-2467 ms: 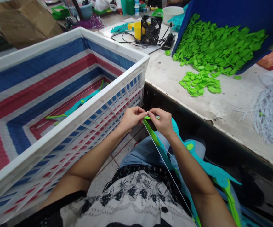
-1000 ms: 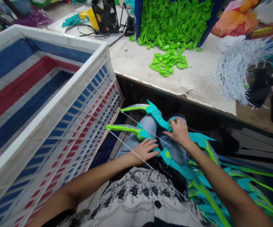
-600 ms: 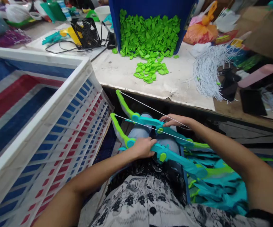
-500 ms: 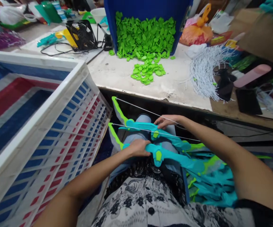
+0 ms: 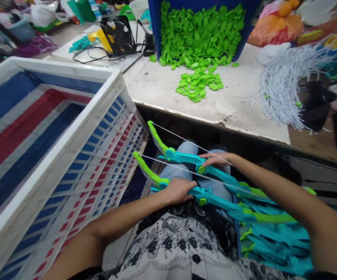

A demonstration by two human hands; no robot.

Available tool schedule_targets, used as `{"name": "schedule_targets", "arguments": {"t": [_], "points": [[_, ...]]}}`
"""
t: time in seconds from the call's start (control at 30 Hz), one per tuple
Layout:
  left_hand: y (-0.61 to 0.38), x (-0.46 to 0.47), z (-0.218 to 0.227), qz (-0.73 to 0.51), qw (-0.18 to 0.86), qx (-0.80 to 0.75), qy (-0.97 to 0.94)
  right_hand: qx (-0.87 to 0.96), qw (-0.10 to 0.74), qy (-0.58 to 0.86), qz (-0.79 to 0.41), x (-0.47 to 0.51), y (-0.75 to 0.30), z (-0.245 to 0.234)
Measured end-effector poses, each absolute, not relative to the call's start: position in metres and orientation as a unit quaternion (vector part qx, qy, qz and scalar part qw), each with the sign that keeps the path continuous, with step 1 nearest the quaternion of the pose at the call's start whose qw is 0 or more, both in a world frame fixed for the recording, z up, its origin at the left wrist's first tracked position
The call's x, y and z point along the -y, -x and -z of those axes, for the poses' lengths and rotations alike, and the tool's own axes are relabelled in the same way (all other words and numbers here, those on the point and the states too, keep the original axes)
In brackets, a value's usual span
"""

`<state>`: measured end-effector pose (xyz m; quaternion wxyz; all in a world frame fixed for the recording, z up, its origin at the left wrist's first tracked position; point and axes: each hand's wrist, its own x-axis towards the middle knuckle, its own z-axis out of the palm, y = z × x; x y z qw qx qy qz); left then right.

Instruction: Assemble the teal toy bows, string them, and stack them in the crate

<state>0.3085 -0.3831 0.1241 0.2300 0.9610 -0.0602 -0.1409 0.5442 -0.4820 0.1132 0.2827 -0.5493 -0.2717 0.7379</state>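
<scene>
Near bow (image 5: pixel 225 204), turquoise with green limbs, lies slantwise across your lap, closest to your torso; your left hand (image 5: pixel 180 190) is closed around it left of its green hexagonal mark. Far bow (image 5: pixel 182 156) lies knee-ward, roughly parallel to the near one, with your right hand (image 5: pixel 216 159) by its middle. Right fingers are bent over the body; how firmly they close underneath is hidden. Hands well apart from each other, one per bow. Key relation: both long axes run from the crate side on your left, green tips raised, down toward your right forearm. The left hand is nearer the near bow, the right nearer the far bow. Support is your jeans (image 5: pixel 213 189), not a bench. To your right, a heap of turquoise parts (image 5: pixel 279 245) sits just beyond the bows' lower ends. To your left, a white crate (image 5: pixel 66 142) with striped lining (image 5: pixel 44 109) stands near the raised tips. Ahead, past the knees, the workbench (image 5: pixel 244 97) carries loose green pieces (image 5: pixel 199 83), a blue bin (image 5: pixel 250 19), white cords (image 5: pixel 281 85) and, farther left, a black fan (image 5: pixel 118 35).
</scene>
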Motion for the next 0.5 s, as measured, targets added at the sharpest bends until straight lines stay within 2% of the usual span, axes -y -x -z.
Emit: {"name": "schedule_targets", "arguments": {"t": [0.13, 0.23, 0.37, 0.5], "points": [[-0.297, 0.387, -0.126, 0.068, 0.148, 0.09, -0.982, 0.355, 0.252, 0.578, -0.691, 0.494, -0.523, -0.123], [-0.295, 0.381, -0.126, 0.073, 0.152, 0.072, -0.983, 0.396, 0.233, 0.618, -0.638, 0.494, -0.532, -0.136], [-0.302, 0.367, -0.139, 0.126, 0.182, 0.005, -0.975, 0.416, 0.165, 0.581, -0.68, 0.483, -0.544, -0.137], [-0.325, 0.351, -0.155, 0.116, 0.143, 0.007, -0.983, 0.348, 0.102, 0.565, -0.741, 0.47, -0.551, -0.117]]}}
